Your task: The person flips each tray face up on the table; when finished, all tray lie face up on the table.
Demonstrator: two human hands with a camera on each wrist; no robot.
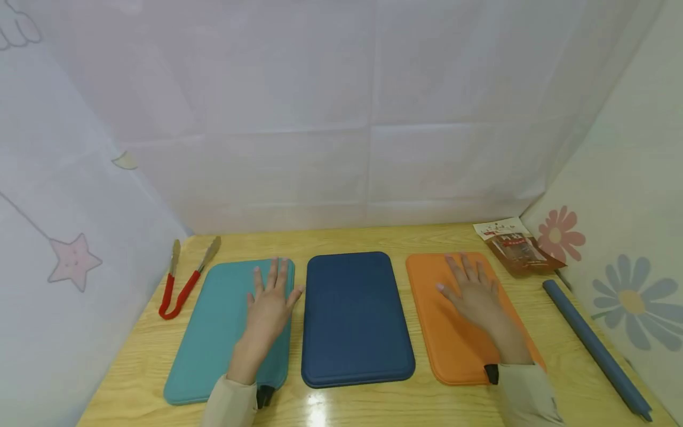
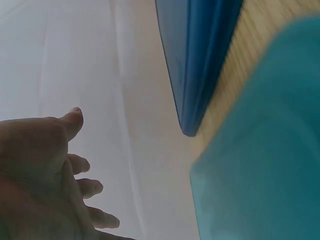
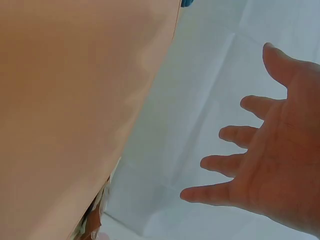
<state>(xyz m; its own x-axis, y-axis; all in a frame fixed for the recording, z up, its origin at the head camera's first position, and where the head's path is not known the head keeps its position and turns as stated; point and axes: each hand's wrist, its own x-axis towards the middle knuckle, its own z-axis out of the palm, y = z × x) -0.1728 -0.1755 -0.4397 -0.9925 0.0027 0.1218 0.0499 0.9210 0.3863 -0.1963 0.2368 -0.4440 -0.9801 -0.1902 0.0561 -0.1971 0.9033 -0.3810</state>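
Observation:
My left hand (image 1: 269, 311) is held palm down over the teal mat (image 1: 213, 320), fingers spread. In the left wrist view that hand (image 2: 40, 175) stands apart from the mat's surface, holding nothing. Over the orange mat (image 1: 437, 320) is my right hand (image 1: 476, 301), also palm down with fingers spread and a shadow beneath it. The right wrist view shows the right hand (image 3: 280, 150) with straight fingers and nothing in its palm. Between the two hands lies a dark blue mat (image 1: 354, 320), untouched.
Red-handled tongs (image 1: 178, 290) lie at the left, their arms spread apart. A brown snack packet (image 1: 517, 246) lies at the back right, and a grey-blue rod-like roll (image 1: 594, 347) along the right edge. White cloth (image 1: 288, 118) walls in the wooden table (image 1: 133, 362).

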